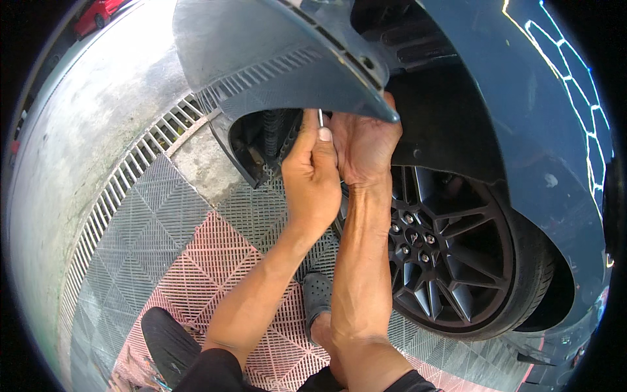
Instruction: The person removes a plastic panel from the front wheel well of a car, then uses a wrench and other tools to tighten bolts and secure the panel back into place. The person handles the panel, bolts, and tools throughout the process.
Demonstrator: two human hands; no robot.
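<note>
A blue-grey car bumper (287, 78) juts out at the top, its corner standing apart from the body at the wheel arch. My left hand (313, 173) is closed under its lower edge, thumb pressed along a thin metal rod (321, 118), perhaps a tool's shaft. The rod's upper end is hidden by the bumper. Right beside it, my right hand (367, 147) reaches up behind the bumper corner with the palm side showing. Its fingers are out of sight, so I cannot tell what they touch. Dark inner lining (431, 124) lies to the right of that hand.
A black multi-spoke wheel (457, 248) fills the arch at right, below the blue-grey fender (522, 130). Grey and pink grid tiles (215, 261) cover the floor, with a drain grate (124, 176) at left. My foot in a dark clog (317, 300) is between the forearms.
</note>
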